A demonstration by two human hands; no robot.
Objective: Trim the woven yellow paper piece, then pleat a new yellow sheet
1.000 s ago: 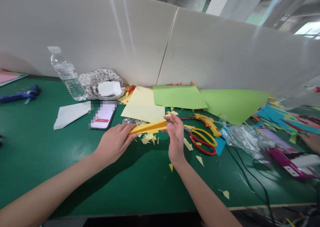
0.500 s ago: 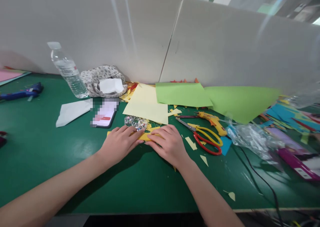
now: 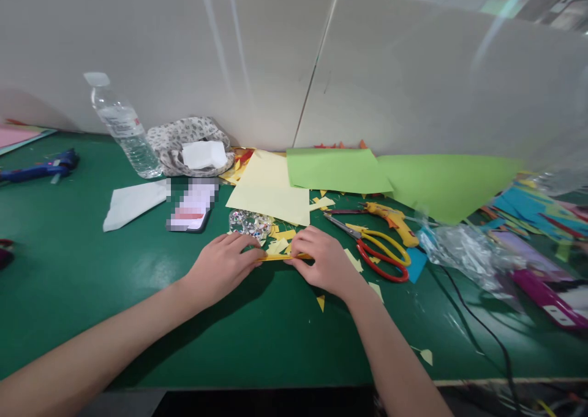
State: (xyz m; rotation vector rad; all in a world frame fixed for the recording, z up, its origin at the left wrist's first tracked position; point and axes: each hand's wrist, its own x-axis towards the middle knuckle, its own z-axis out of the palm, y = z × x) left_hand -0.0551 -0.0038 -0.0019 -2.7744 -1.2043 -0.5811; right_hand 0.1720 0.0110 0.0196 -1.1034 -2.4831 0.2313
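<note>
Between my two hands is a narrow folded strip of yellow paper (image 3: 277,257), seen nearly edge-on just above the green table. My left hand (image 3: 226,265) pinches its left end between thumb and fingers. At the other end, my right hand (image 3: 321,259) grips the strip, its fingers curled over it. Small yellow paper scraps (image 3: 281,240) lie just behind the strip, beside a clear bag of tiny shiny beads or gems (image 3: 249,222). Scissors (image 3: 374,245) with one red and one yellow handle rest to the right of my right hand.
Pale yellow sheets (image 3: 271,187) and green sheets (image 3: 340,171) lie at the back. A yellow glue gun (image 3: 392,221), crumpled plastic (image 3: 468,258) and a black cord (image 3: 478,310) are on the right. Leftward are a phone (image 3: 193,206), white paper (image 3: 135,204) and a water bottle (image 3: 126,129).
My hands have moved apart, the right one rightward. The yellow paper has turned from a flatter face to a thin edge, and more scraps show behind it.
</note>
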